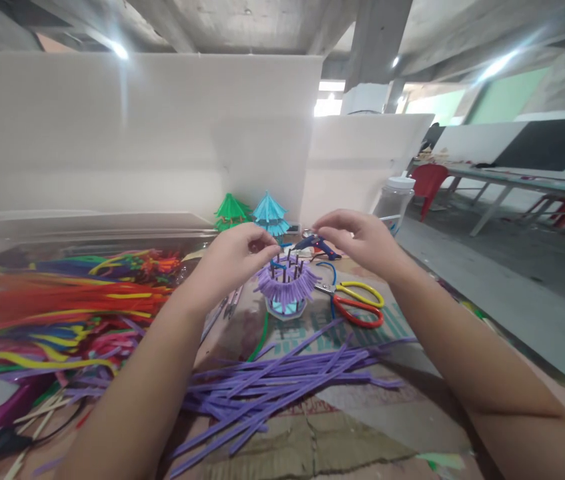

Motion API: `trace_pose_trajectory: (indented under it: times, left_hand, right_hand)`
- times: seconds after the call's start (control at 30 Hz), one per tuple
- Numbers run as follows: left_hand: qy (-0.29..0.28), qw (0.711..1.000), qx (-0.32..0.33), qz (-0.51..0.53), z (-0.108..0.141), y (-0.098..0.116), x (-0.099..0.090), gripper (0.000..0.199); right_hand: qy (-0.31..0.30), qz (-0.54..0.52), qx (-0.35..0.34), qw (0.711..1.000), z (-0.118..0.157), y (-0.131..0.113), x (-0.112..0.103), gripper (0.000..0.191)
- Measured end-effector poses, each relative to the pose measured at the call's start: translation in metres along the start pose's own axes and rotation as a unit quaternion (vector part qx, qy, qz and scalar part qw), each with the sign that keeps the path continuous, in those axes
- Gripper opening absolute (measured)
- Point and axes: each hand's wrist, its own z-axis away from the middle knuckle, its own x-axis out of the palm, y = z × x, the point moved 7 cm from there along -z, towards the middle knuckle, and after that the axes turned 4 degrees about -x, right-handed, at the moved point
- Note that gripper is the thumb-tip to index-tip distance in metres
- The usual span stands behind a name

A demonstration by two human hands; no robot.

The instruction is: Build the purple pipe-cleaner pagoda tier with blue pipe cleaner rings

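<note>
A small tiered model stands on the cardboard, with a purple pipe-cleaner fringe, dark upright posts on top and a pale blue base. My left hand is at its upper left, thumb and fingers pinched beside the posts; what they hold, if anything, is too small to tell. At the upper right, my right hand has its fingertips closed together near a shiny bit by the glue gun; their contents are unclear. The dark blue glue gun lies behind the model. Scissors with yellow and red handles rest to its right.
Loose purple pipe cleaners spread over the cardboard in front. Many-coloured pipe cleaners heap at left. Green and blue roofed models stand behind, with a clear jar at back right. A white partition rises behind.
</note>
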Motion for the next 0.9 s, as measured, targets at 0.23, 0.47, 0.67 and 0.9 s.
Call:
trace_pose_trajectory:
  times: [0.23, 0.47, 0.67, 0.9]
  left_hand:
    - [-0.016, 0.999, -0.012, 0.038, 0.001, 0.001, 0.007, 0.015]
    - [-0.041, 0.998, -0.017, 0.053, 0.0, 0.003, 0.015, 0.015]
    - [-0.067, 0.996, 0.06, -0.011, -0.001, -0.003, 0.017, 0.022]
    - [-0.115, 0.987, 0.092, -0.07, -0.006, -0.022, 0.032, 0.022]
  right_hand:
    - [0.019, 0.113, -0.23, 0.967, 0.002, -0.051, 0.038, 0.013]
    - [0.068, 0.131, -0.256, 0.955, 0.015, -0.05, 0.039, 0.013]
    - [0.035, 0.137, -0.223, 0.964, 0.019, -0.038, 0.047, 0.014]
    - [0.018, 0.138, -0.214, 0.967, 0.018, -0.028, 0.057, 0.014]
